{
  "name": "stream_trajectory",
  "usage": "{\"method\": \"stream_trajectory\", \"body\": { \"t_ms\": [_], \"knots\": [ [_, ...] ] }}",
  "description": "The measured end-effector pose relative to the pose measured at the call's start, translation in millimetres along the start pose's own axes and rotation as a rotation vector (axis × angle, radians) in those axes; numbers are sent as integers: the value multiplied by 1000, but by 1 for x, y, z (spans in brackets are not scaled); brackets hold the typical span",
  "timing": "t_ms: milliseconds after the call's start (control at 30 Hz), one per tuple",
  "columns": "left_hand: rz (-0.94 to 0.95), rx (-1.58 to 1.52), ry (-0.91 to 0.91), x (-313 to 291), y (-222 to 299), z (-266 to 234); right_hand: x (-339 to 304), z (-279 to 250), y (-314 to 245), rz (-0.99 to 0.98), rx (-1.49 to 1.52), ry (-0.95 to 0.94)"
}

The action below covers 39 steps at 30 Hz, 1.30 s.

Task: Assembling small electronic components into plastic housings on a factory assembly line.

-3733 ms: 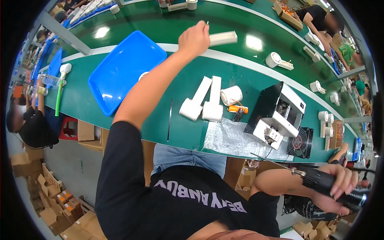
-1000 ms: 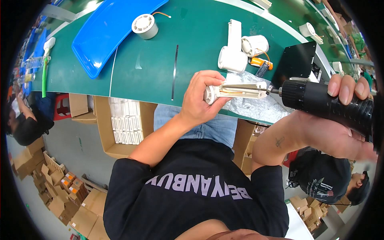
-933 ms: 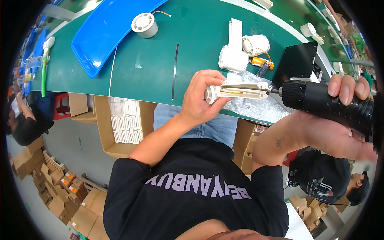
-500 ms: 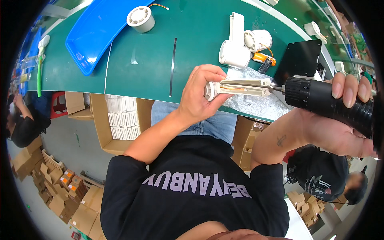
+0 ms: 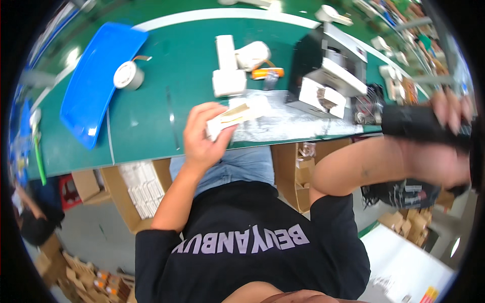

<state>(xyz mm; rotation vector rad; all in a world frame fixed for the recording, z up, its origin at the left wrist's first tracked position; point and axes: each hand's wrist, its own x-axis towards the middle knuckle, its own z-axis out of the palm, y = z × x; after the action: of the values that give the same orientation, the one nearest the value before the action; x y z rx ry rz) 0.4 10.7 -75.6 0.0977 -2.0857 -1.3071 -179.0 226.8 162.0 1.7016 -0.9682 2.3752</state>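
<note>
My left hand (image 5: 202, 139) is closed on a white plastic housing (image 5: 242, 112), long and open along its upper side, holding it over the table's near edge. Off to the right, my right hand (image 5: 437, 156) is wrapped round a black power screwdriver (image 5: 411, 121), both smeared by motion. The screwdriver's front end points left, close to a black-and-white box-shaped device (image 5: 310, 97); its tip is too blurred to make out. Beyond the left hand lie a white part with a flat arm (image 5: 230, 83), a white round part (image 5: 254, 54) and an orange cylinder (image 5: 267, 73).
A crinkled clear plastic sheet (image 5: 290, 125) covers the table's near right. At left are a blue tray (image 5: 81, 111), a white fan-like unit (image 5: 127, 77) with a wire, and a green-handled brush (image 5: 39, 157). A carton of white pieces (image 5: 124, 202) stands below the edge.
The screwdriver has come away from the housing, and its front end is now by the box-shaped device. My view has turned rightward, bringing that device fully into sight. The left hand still grips the housing.
</note>
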Motion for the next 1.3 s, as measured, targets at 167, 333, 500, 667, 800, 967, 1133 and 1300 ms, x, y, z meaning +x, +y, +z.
{"method": "stream_trajectory", "body": {
  "t_ms": [167, 333, 500, 667, 800, 967, 1133, 1300],
  "knots": [
    [82, -71, 13, -1, 4, 11, -4, -28, 20, 6, -893, 378],
    [89, -69, -36, -1, 7, 25, -15, -49, 36, -90, -977, 249],
    [50, -44, -21, 1, 7, 28, -38, -27, 22, 259, -790, 514],
    [87, -68, -24, 0, 5, 32, -49, -28, -9, 287, 64, 375],
    [71, -81, -1, -3, 2, 33, -53, 0, 23, 287, 80, 366],
    [78, -98, 8, -5, 2, 33, -54, 22, 48, 279, 72, 344],
    [77, -103, -23, -5, 2, 28, -59, 28, 48, 259, 29, 340],
    [82, -92, -17, -4, 2, 29, -61, 22, 42, 224, -26, 341]
  ]
}}
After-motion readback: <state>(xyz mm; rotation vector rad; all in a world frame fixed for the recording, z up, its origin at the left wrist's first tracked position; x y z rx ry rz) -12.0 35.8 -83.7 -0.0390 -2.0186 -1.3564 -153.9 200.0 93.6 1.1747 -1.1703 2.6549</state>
